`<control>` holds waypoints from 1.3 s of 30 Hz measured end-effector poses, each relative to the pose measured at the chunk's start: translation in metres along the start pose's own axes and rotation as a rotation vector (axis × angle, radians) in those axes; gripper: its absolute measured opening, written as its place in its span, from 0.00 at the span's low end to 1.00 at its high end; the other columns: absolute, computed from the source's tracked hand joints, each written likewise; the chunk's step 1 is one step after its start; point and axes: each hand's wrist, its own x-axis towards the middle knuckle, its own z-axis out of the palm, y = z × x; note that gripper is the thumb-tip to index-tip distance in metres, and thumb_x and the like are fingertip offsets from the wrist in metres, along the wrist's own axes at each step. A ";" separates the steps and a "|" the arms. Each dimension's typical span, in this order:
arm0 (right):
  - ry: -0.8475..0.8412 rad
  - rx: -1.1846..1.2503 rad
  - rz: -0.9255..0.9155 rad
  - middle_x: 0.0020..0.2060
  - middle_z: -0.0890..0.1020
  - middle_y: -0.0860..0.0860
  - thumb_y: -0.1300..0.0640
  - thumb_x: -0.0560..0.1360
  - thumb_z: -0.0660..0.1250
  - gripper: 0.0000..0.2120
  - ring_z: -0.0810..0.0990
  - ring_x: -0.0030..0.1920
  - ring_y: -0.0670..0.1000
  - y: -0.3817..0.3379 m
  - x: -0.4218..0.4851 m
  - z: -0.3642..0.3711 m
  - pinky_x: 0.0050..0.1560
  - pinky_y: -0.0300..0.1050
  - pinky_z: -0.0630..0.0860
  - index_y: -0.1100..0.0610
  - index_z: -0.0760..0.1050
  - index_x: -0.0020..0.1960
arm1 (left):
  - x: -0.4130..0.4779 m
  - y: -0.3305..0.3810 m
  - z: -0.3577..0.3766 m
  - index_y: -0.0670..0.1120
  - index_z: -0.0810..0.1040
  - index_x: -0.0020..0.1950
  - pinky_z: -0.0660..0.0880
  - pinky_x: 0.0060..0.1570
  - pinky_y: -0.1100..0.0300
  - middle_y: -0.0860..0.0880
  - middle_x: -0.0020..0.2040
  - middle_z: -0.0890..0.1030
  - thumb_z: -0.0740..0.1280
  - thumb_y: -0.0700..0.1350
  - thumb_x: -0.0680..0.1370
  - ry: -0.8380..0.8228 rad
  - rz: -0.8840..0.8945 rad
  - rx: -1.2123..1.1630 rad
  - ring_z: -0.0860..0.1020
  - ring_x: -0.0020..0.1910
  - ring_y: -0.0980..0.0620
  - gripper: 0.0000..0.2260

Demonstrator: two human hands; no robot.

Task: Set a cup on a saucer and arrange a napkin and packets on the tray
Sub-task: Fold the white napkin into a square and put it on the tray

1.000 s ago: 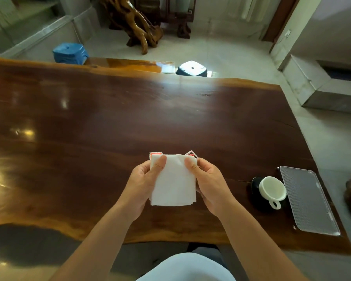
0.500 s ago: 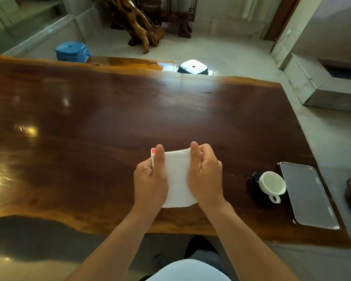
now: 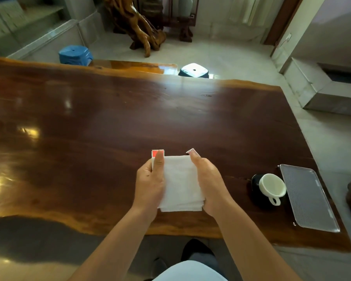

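Both hands have slid outward since half a second ago, from on top of the napkin to its side edges, and a second packet corner has come back into sight. The left hand pinches the napkin's left edge, thumb lying along the top surface; the right hand clamps the right edge, fingers curled under. So each grip is closed on the folded white napkin, held flat just above the table. Behind the left grip a red-and-white packet pokes out past the thumb tip; whether that hand also pinches it I cannot tell. Behind the right grip a small packet corner shows beside the fingertip. Well to the right of the right grip, a white cup sits tilted against a dark saucer, handle toward the person. Just right of the cup, touching or nearly so, lies the tray, bare.
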 end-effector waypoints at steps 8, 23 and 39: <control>0.108 -0.310 -0.317 0.43 0.79 0.45 0.42 0.81 0.58 0.08 0.83 0.44 0.44 0.041 -0.012 -0.003 0.33 0.45 0.84 0.46 0.67 0.50 | -0.002 -0.018 0.008 0.55 0.64 0.35 0.63 0.18 0.69 0.57 0.25 0.74 0.56 0.58 0.82 0.119 0.554 0.535 0.74 0.23 0.56 0.17; 0.014 -0.232 -0.471 0.49 0.80 0.40 0.46 0.76 0.69 0.13 0.81 0.52 0.42 -0.008 0.011 -0.128 0.40 0.38 0.82 0.45 0.72 0.58 | 0.022 0.001 0.102 0.52 0.77 0.53 0.80 0.34 0.64 0.59 0.48 0.80 0.71 0.55 0.73 -0.306 0.297 0.291 0.83 0.48 0.55 0.13; 0.272 -0.312 -0.294 0.39 0.77 0.52 0.46 0.84 0.51 0.18 0.80 0.42 0.58 -0.041 0.084 -0.394 0.43 0.55 0.79 0.58 0.69 0.47 | 0.014 -0.038 0.399 0.49 0.83 0.46 0.78 0.34 0.65 0.52 0.40 0.85 0.73 0.63 0.69 -0.188 0.129 0.355 0.84 0.41 0.54 0.18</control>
